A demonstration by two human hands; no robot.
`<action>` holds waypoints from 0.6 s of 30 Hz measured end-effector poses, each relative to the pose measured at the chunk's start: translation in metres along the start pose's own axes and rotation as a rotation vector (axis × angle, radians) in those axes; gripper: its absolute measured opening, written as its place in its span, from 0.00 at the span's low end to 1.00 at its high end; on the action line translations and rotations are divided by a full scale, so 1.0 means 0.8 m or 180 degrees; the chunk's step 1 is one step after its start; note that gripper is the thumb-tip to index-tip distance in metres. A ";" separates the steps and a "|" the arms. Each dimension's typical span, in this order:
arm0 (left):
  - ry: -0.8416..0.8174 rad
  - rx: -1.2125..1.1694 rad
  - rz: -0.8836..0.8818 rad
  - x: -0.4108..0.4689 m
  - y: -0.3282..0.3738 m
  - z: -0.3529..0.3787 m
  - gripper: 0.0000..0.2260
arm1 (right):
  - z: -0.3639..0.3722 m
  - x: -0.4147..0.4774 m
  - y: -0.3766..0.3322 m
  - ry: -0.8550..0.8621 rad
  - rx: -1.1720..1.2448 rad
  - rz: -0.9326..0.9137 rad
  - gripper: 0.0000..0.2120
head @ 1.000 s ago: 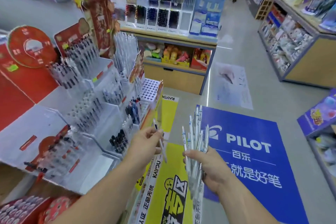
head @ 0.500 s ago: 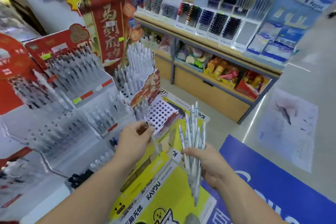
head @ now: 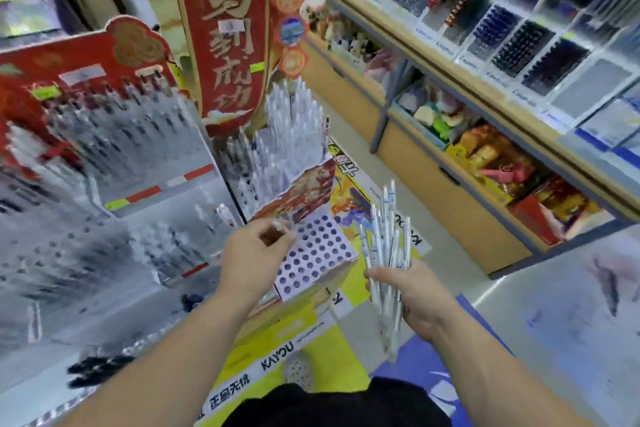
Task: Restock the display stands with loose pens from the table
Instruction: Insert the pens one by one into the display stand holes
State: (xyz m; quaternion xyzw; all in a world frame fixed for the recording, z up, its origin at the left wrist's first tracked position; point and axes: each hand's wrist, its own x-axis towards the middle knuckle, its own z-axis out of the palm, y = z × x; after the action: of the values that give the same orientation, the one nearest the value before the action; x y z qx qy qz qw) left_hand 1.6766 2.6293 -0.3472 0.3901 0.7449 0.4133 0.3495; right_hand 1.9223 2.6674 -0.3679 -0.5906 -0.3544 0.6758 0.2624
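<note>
Head view: right hand point(head: 417, 295) grips a bundle of white plastic pens point(head: 386, 239) — white perforated holder point(head: 311, 253) looks unfilled. Grip of left hand point(head: 254, 255) — blurred.

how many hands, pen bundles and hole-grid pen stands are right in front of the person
hands: 2 (left hand, right hand)
bundle of white pens: 1
white pen stand with empty holes: 1
total: 4

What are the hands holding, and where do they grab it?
The right hand grips a bunch of white pens around their lower halves. The left hand pinches its fingers together, but blur hides whether they hold anything.
</note>
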 end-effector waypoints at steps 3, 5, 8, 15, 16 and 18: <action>0.0209 0.0329 -0.0011 0.014 0.001 0.007 0.08 | -0.007 0.026 -0.016 -0.0101 -0.0151 0.0014 0.09; 0.0343 0.0508 -0.0030 0.019 -0.003 0.016 0.07 | -0.010 0.044 -0.023 -0.0192 -0.0216 0.0046 0.09; 0.0565 0.0784 -0.0037 0.024 -0.014 0.031 0.01 | -0.015 0.070 -0.033 -0.0466 -0.0315 0.0082 0.15; 0.0912 0.1066 -0.0387 0.016 -0.003 0.067 0.06 | -0.041 0.113 -0.052 -0.1102 -0.0710 0.0171 0.17; 0.0953 0.1064 -0.0428 0.016 -0.002 0.071 0.07 | -0.044 0.117 -0.054 -0.1150 -0.0749 0.0191 0.17; 0.1006 0.1124 -0.0532 0.016 0.001 0.078 0.07 | -0.050 0.126 -0.055 -0.1224 -0.0775 0.0253 0.19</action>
State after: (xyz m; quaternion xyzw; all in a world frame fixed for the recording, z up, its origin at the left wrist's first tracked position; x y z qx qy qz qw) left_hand 1.7237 2.6624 -0.3752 0.3127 0.8806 0.3023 0.1880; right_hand 1.9420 2.7789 -0.3967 -0.4917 -0.4533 0.7380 0.0900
